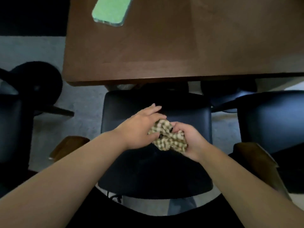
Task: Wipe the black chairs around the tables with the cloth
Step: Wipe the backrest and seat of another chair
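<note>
Cloth [167, 136], bunched and gripped by both left hand [139, 129] and right hand [189, 139] above the black chair seat [185, 112], may wipe poorly if pressed down unfolded.

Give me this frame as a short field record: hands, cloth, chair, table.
left hand: fingers over the cloth, gripping it
right hand: curled round the cloth's other end
cloth: checked, bunched between both hands, above the seat
chair: black, pushed partly under the table
table: brown wood
phone: green case, on the table's far left
wiping: not yet visible
</note>
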### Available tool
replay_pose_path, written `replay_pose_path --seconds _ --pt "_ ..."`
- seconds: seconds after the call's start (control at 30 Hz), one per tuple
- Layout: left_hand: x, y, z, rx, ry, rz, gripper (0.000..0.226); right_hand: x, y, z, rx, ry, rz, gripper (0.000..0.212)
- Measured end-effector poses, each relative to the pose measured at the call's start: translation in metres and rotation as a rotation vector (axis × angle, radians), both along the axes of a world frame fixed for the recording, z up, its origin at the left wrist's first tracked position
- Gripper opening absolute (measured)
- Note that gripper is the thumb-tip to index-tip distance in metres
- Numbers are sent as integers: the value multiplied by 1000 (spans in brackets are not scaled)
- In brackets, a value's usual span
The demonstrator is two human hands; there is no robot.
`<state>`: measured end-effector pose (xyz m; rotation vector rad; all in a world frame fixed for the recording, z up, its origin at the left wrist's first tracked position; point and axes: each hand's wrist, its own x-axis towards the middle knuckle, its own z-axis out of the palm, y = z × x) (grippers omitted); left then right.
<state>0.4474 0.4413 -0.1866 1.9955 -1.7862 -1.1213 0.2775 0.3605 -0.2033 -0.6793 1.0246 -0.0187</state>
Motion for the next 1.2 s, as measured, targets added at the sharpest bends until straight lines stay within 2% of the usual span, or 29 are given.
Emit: replay_pose_path --seconds 0.1,0.23,0.37,0.43,0.5,0.6,0.7,0.8,0.87,0.9,1.03,1.07,1.13,1.2 --pt "9 -3 7 -43 111 69 22 -2 3 15 -10 -96 -61 29" --pt "19 6 26 -11 381 350 26 -12 18 33 -125 -196 -100 32" --pt "14 -2 35 124 737 591 21 -24 25 44 -203 -196 -132 40" --pt "3 -14 31 207 830 640 11 -30 21 45 -239 -165 -161 38" --pt "-11 -29 24 269 890 677 16 -40 12 45 -275 -137 -193 38" --pt "-32 -51 13 349 990 746 24 -54 -7 43 -369 2 -148 29" --pt "-54 -72 0 411 1041 779 28 -76 -28 41 -579 315 -1 16" --pt "-77 -93 -17 359 990 831 18 -101 -49 47 -876 654 200 13" --pt "-88 -111 -31 257 814 828 11 -119 -62 48 -1115 898 338 24" --pt "-90 -121 -39 201 687 792 12 -127 -68 47 -1137 965 365 27" --pt "-97 -167 -69 56 88 456 34 -146 -81 31 -744 975 483 25" --pt "-100 -178 -75 6 -6 347 35 -147 -81 27 -703 976 494 26" --pt "-109 -201 -89 -100 -37 127 35 -144 -79 22 -695 993 462 24" --pt "-118 -221 -113 -136 -94 -112 44 -138 -77 22 -712 1036 501 23"
